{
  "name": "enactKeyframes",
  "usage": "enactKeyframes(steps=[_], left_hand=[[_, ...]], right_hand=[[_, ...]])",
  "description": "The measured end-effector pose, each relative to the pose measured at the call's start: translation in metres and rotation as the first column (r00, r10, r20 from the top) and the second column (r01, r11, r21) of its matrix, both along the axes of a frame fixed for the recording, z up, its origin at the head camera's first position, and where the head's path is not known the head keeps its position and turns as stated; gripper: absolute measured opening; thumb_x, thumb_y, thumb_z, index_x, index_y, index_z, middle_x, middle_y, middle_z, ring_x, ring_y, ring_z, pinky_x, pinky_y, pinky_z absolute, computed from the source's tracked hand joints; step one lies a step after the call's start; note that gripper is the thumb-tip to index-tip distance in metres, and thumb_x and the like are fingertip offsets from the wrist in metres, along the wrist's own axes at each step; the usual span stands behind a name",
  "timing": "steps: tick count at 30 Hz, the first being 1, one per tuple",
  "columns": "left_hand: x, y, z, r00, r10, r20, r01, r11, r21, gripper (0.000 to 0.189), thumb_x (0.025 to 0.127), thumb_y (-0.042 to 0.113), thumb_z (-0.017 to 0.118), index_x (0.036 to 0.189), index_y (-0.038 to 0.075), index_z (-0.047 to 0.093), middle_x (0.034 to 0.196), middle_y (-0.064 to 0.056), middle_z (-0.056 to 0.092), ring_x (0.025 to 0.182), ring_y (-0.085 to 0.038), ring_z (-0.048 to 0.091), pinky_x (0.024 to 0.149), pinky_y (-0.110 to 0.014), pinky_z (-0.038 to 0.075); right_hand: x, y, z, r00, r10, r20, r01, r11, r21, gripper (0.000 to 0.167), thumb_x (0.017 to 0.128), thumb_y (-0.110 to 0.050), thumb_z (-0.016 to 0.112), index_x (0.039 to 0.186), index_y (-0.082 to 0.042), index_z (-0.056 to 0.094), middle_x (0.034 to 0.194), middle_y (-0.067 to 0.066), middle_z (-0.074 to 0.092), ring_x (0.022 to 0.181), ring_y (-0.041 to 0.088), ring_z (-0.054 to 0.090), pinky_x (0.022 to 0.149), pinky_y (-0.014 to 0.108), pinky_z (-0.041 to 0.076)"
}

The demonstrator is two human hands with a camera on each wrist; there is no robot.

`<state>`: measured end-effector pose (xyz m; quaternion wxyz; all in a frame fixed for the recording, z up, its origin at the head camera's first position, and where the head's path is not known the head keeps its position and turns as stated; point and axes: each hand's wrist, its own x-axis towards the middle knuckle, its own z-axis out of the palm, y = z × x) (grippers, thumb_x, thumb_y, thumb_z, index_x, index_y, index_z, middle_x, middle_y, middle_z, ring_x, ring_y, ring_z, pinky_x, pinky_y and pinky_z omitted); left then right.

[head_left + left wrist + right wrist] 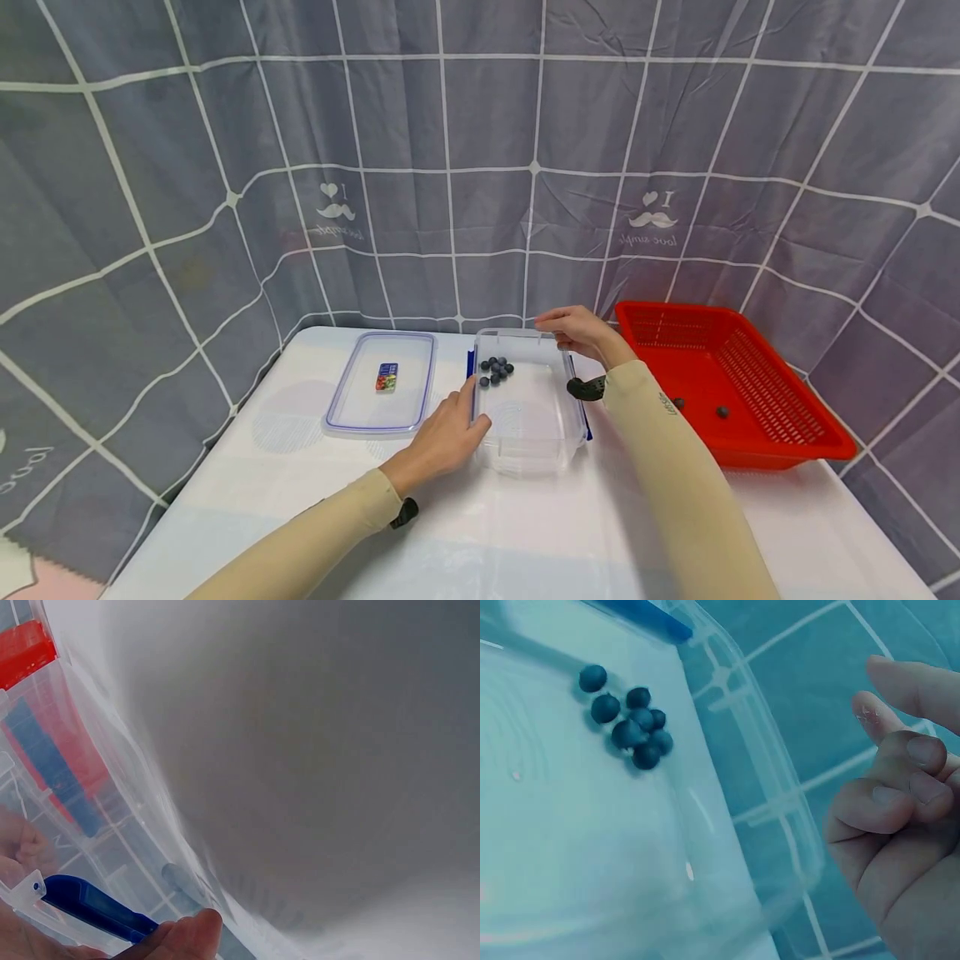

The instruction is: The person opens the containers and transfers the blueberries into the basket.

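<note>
A clear plastic box [528,417] with blue side latches stands on the table. Several blueberries [640,724] lie bunched inside, toward its far left corner. My left hand [444,429] is at the box's left wall, index finger stretched along the side and thumb near the front. In the left wrist view, a blue latch [97,907] is right beside its fingertips. My right hand [583,331] hovers at the far right corner of the box. Two of its fingers reach forward while the others curl in, and nothing shows between them.
Left of the box lies a clear lid [352,408] with a blue seal and a colored label [387,377]. A red perforated basket [757,433] stands at the right, with a few blueberries [722,412] in it. A grey grid curtain [487,208] hangs behind the table.
</note>
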<state>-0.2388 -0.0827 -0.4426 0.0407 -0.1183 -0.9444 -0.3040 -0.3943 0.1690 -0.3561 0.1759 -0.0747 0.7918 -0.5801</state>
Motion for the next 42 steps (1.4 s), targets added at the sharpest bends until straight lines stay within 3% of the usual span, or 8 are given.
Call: enactKeyframes(steps=[8,12,19,23,31,42], left_hand=[[0.0,0.001,0.002,1.0,0.002,0.006,-0.002,1.0,-0.005,0.077,0.097,0.043,0.043,0.162,0.01,0.019,0.144,-0.027,0.051,0.128,-0.039,0.055,0.101,-0.055,0.047],[0.0,0.002,0.002,1.0,0.007,0.023,-0.007,1.0,-0.004,0.077,0.097,0.045,0.042,0.162,0.011,0.019,0.146,-0.027,0.049,0.129,-0.039,0.054,0.102,-0.055,0.047],[-0.002,0.002,0.001,0.999,0.014,0.032,-0.014,1.0,-0.004,0.078,0.096,0.046,0.041,0.162,0.011,0.019,0.146,-0.027,0.049,0.128,-0.038,0.055,0.102,-0.055,0.047],[-0.003,0.002,0.0,1.0,0.013,0.025,-0.013,1.0,-0.001,0.078,0.096,0.046,0.041,0.162,0.01,0.019,0.145,-0.028,0.049,0.128,-0.039,0.055,0.101,-0.055,0.047],[-0.002,0.001,0.0,1.0,0.012,0.018,-0.012,1.0,-0.008,0.077,0.096,0.046,0.041,0.162,0.01,0.02,0.148,-0.029,0.047,0.132,-0.04,0.052,0.103,-0.055,0.046],[-0.002,0.0,-0.001,1.0,0.008,0.012,-0.008,1.0,-0.003,0.077,0.096,0.046,0.041,0.162,0.011,0.02,0.146,-0.028,0.048,0.13,-0.039,0.053,0.103,-0.055,0.046]], right_hand=[[-0.004,-0.028,-0.016,0.998,0.05,0.032,-0.049,0.998,-0.037,0.04,0.097,-0.016,0.066,0.133,0.001,0.062,0.073,0.001,0.039,0.056,0.015,0.026,0.06,0.027,0.033],[-0.006,-0.037,-0.027,0.998,0.036,0.05,-0.035,0.999,-0.027,0.036,0.095,-0.016,0.069,0.128,-0.002,0.065,0.08,0.001,0.043,0.057,0.015,0.027,0.06,0.028,0.032],[-0.009,-0.049,-0.046,0.995,0.003,0.103,-0.005,1.0,0.019,0.043,0.096,-0.016,0.068,0.135,0.0,0.061,0.066,-0.001,0.037,0.055,0.013,0.027,0.056,0.026,0.033],[-0.009,-0.054,-0.056,0.993,-0.048,0.109,0.044,0.998,0.035,0.04,0.096,-0.013,0.066,0.133,0.001,0.062,0.064,-0.003,0.037,0.054,0.011,0.029,0.055,0.024,0.034],[-0.011,-0.062,-0.071,0.969,-0.208,0.136,0.206,0.978,0.027,0.035,0.092,-0.009,0.07,0.125,0.001,0.067,0.063,-0.003,0.039,0.05,0.009,0.03,0.05,0.023,0.034],[-0.008,-0.066,-0.085,0.935,-0.329,0.132,0.319,0.944,0.088,0.035,0.091,-0.01,0.071,0.125,-0.002,0.069,0.059,-0.005,0.037,0.049,0.008,0.03,0.052,0.023,0.035]])
